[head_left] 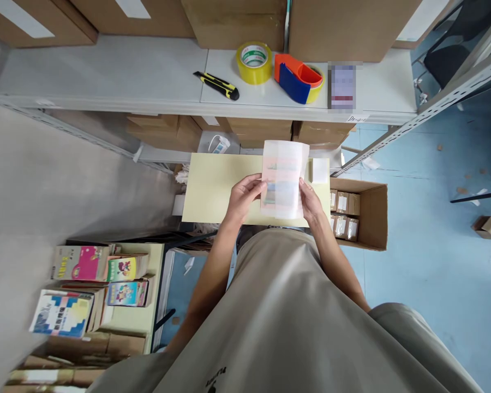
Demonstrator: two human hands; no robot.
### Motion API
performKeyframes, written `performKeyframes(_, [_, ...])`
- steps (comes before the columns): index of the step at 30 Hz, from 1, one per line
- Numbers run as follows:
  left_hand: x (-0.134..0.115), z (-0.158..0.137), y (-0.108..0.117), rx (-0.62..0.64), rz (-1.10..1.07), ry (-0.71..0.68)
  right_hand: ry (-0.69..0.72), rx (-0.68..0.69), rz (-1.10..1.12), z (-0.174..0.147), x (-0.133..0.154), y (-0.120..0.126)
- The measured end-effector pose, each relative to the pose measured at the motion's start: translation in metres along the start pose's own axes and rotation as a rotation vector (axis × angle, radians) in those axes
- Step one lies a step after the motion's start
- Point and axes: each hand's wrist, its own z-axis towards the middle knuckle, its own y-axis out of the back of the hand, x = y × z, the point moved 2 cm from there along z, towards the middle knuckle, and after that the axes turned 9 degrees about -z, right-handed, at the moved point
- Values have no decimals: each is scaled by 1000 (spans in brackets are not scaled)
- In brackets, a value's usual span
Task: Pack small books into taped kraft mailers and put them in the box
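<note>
A pale, translucent sheet (285,180) with faint pink, blue and green print showing through is held up between my hands, above a cream tabletop (215,188). At the sheet's left edge, my left hand (245,195) pinches it between thumb and fingers. My right hand (310,201) grips the opposite edge, its thumb along the side and its other fingers partly hidden. Whether the sheet is one layer or folded around something I cannot make out. Just right of it, a small white pad (320,171) lies on the tabletop.
On the grey shelf (118,71) ahead are a utility knife (216,85), a yellow tape roll (254,63) and a tape dispenser (298,79). An open carton (373,215) with small boxes stands right of the tabletop. Stacked books (79,263) are at lower left.
</note>
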Motion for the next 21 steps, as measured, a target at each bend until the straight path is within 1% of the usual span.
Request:
performKeyframes(3, [3,0,0,-96,162,-115,10,-4,-78,-3,3,-5])
performKeyframes(5, [6,-3,-7,-72,230,-142,13,-20,-143,-5,3,-12])
performKeyframes(8, [14,-9,-23,28,243,-134,34,-40,-230,-10,1,-26])
performKeyframes(10, [20,-12,-30,25,243,-150,77,-59,-294,-13,-1,-35])
performKeyframes(12, [26,-13,-30,-8,245,-165,130,-72,-351,-14,-3,-42])
performKeyframes(15, [31,-9,-19,-56,227,-174,189,-16,-412,-15,-5,-51])
performKeyframes(17, [30,-3,-3,-95,199,-171,227,36,-455,-15,-3,-53])
performKeyframes(18, [28,-1,5,-114,181,-164,256,39,-482,-15,-1,-54])
performKeyframes(19, [26,2,15,-129,162,-154,291,22,-513,-15,2,-54])
performKeyframes(21, [18,5,32,-143,123,-136,367,-59,-577,-14,7,-52])
